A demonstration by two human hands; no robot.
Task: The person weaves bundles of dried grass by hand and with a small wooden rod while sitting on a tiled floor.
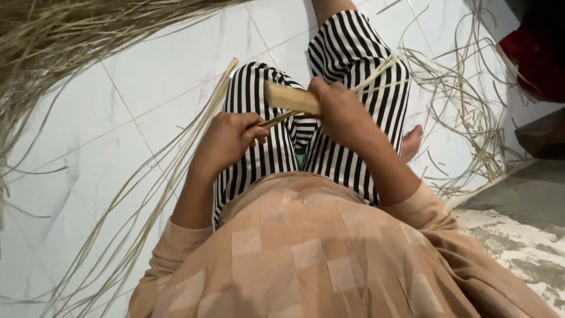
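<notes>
White tile floor [118, 118], cane strips strewn; strip-trimming under way over the lap.
Left hand [229, 138] pinches thin strip [276, 119]; right hand [338, 109] fisted around pale wooden tool [291, 98]. Next, probably: steady draw, strip kept taut.

- Glossy white floor tiles [135, 106] with grey grout lines lay beneath and to the left of my hands.
- A rough grey concrete step [518, 218] ran to the right of my right hand.
- A dark wooden block [544, 136] sat beyond it, farther right.
</notes>
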